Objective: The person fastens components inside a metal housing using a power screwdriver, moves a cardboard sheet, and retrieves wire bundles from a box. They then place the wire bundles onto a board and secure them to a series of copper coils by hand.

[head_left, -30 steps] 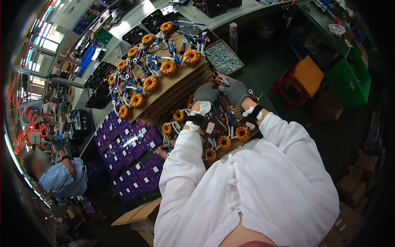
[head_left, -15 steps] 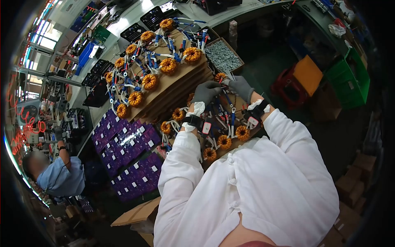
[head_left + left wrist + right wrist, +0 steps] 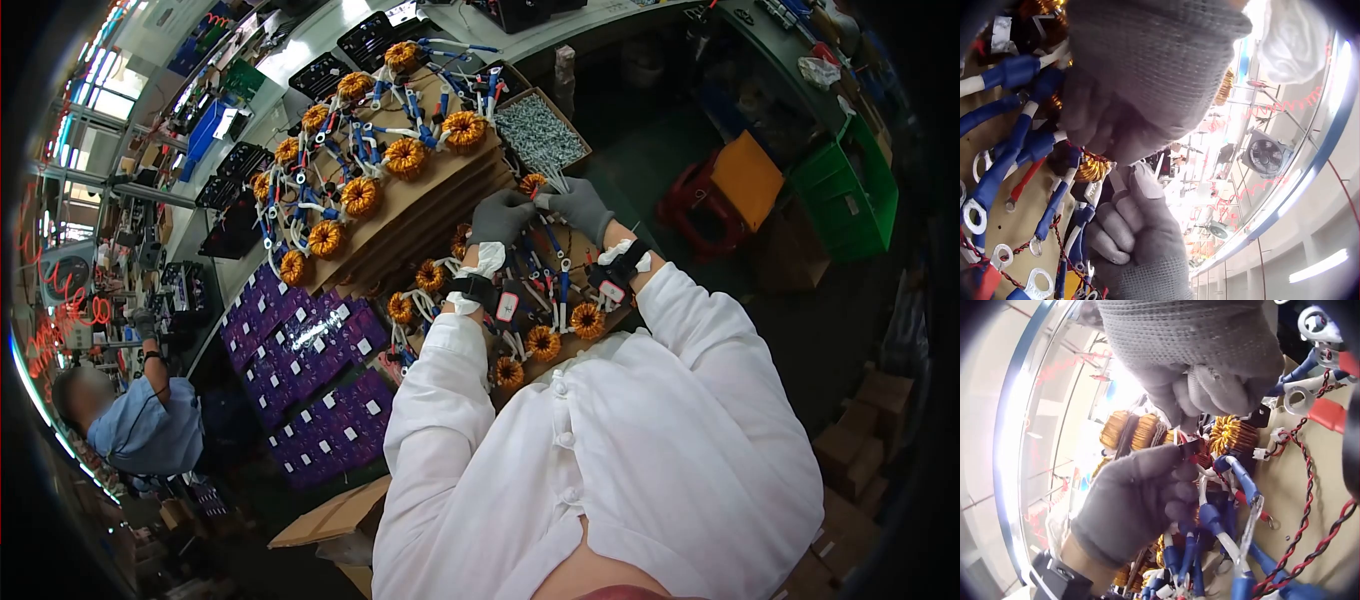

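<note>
Both hands wear grey gloves and meet at an orange wire coil (image 3: 533, 184) on the near cardboard sheet. The left hand (image 3: 502, 217) has curled fingers; in the right wrist view this hand (image 3: 1135, 500) pinches a small dark piece (image 3: 1190, 448) with red wires beside a coil (image 3: 1230, 434). The right hand (image 3: 582, 208) grips thin white strips (image 3: 556, 180) that fan out above its fingers. In the left wrist view the right hand (image 3: 1141, 244) has its thumb and forefinger together, just below the left hand (image 3: 1154, 69). The exact contact point is partly hidden.
Stacked cardboard (image 3: 400, 225) bearing several coils and blue-sleeved cables stands to the left. Behind is a box of screws (image 3: 540, 135). Purple panels (image 3: 305, 345) lie lower left; a green crate (image 3: 850, 195) stands right. Another person (image 3: 150, 425) works far left.
The right hand has shifted slightly up and right, its wrist turning, and the white strips now point more upward. The left hand has moved up a little and stays beside the coil.
</note>
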Action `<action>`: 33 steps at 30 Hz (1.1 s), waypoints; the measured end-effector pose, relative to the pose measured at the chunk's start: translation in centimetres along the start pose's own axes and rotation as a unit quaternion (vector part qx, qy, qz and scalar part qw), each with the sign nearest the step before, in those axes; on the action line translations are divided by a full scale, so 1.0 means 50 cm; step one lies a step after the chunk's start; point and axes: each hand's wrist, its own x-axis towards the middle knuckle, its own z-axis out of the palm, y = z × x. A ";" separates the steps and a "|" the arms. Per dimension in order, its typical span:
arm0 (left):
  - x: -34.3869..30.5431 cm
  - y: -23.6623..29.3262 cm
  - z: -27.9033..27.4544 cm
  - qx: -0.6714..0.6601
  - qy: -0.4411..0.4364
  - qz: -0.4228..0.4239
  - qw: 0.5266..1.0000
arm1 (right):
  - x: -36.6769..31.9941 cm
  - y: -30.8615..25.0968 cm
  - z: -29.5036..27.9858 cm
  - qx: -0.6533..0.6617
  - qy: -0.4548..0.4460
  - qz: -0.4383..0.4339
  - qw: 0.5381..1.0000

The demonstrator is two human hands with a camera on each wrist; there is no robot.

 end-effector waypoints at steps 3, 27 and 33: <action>-0.013 -0.001 0.030 0.197 0.150 0.125 0.961 | -0.014 -0.025 0.003 -0.028 0.023 -0.007 0.999; -0.131 0.006 -0.045 0.145 0.090 0.128 0.977 | -0.105 -0.100 0.022 -0.101 -0.123 -0.043 0.986; -0.189 -0.018 -0.118 0.153 0.147 0.062 0.975 | -0.106 -0.061 0.036 -0.154 -0.099 -0.029 0.983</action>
